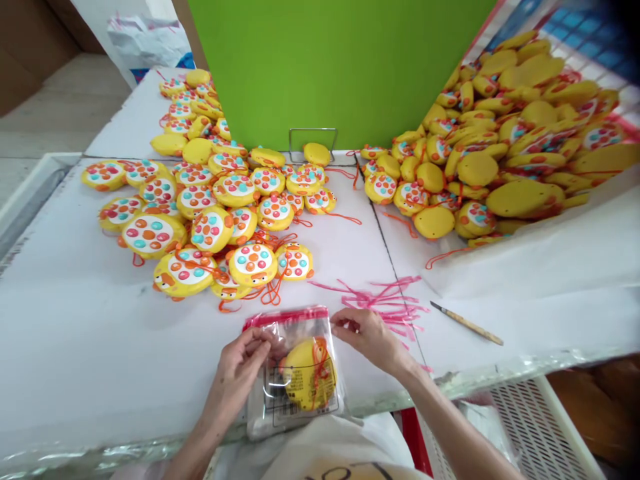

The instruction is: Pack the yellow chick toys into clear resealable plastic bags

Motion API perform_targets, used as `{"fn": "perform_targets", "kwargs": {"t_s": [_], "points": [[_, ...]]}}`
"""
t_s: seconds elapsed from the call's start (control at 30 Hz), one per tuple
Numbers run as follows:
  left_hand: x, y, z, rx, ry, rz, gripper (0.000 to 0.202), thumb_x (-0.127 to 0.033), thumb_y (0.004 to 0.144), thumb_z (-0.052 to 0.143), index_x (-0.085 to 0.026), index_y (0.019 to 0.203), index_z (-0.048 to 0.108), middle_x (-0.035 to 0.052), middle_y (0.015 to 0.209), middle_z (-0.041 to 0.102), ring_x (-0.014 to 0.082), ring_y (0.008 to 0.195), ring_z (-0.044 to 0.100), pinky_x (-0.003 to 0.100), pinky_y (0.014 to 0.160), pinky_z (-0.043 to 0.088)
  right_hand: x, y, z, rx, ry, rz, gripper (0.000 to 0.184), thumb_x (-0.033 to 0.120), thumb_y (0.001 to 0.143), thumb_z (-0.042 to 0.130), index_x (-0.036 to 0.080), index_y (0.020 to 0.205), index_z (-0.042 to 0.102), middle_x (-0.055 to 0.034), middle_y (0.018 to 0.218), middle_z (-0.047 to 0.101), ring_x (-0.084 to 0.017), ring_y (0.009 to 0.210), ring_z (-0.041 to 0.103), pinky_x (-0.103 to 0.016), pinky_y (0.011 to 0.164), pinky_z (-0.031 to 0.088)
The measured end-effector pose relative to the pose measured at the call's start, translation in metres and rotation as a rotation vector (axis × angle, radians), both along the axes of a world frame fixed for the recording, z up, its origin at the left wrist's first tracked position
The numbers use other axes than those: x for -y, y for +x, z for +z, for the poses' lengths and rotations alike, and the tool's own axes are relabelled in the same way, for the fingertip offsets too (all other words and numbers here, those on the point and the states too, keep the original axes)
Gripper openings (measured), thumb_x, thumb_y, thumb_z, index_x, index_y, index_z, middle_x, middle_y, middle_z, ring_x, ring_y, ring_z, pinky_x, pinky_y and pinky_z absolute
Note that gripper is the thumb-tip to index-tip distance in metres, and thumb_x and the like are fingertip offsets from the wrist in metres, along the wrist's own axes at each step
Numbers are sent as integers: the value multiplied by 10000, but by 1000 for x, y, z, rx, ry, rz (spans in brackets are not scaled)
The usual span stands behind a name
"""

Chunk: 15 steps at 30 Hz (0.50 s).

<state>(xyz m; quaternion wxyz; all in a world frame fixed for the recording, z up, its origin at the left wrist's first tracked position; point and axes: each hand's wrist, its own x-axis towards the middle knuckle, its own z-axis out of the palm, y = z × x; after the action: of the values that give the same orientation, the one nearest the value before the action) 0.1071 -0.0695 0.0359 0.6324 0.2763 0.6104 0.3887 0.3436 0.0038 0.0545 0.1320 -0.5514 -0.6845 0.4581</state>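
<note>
Here, hands (pixel 237 370) grip plastic bag (pixel 295 373); yellow toys (pixel 213 230) ahead.

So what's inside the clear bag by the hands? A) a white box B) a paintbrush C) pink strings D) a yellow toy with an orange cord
D: the yellow toy and its orange cord show through the clear bag, between the left hand and right hand.

head view | my left hand (pixel 239 368), right hand (pixel 367 339) on clear plastic bag (pixel 263 407) | yellow toy (pixel 306 375) inside, orange cord (pixel 320 373) looped over it
</note>
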Motion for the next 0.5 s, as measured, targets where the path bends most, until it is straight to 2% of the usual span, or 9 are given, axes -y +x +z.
{"fn": "perform_targets", "kwargs": {"t_s": [0.1, 0.2, 0.37, 0.5], "points": [[2, -1, -3, -25, 10, 1, 211, -372, 760, 640, -177, 814, 579, 41, 813, 719, 205, 782, 682, 290, 702, 531, 0, -11, -22, -150, -98, -30, 83, 224, 718, 690, 162, 756, 649, 32, 627, 586, -96, 547, 478, -202, 512, 357], [3, -3, -6, -5, 10, 10, 212, -381, 769, 632, -191, 826, 556, 37, 798, 720, 207, 737, 683, 304, 678, 536, 2, -11, -32, -219, -130, -18, 86, 207, 740, 651, 162, 683, 605, 55, 560, 507, -85, 512, 426, -195, 480, 322], [7, -8, -14, 5, -11, 45, 211, -369, 782, 616, -194, 880, 551, 35, 799, 706, 206, 702, 678, 291, 623, 529, 8, -4, -30, -257, -86, -7, 74, 153, 778, 566, 178, 709, 574, 60, 597, 474, -90, 545, 415, -203, 522, 328], [10, -11, -19, 10, 1, 121, 120, -290, 755, 597, -173, 742, 574, -6, 737, 635, 181, 689, 647, 279, 625, 525, 12, -3, -25, -254, -58, 25, 156, 101, 789, 498, 176, 745, 627, 24, 672, 572, -114, 613, 490, -222, 582, 363]]}}
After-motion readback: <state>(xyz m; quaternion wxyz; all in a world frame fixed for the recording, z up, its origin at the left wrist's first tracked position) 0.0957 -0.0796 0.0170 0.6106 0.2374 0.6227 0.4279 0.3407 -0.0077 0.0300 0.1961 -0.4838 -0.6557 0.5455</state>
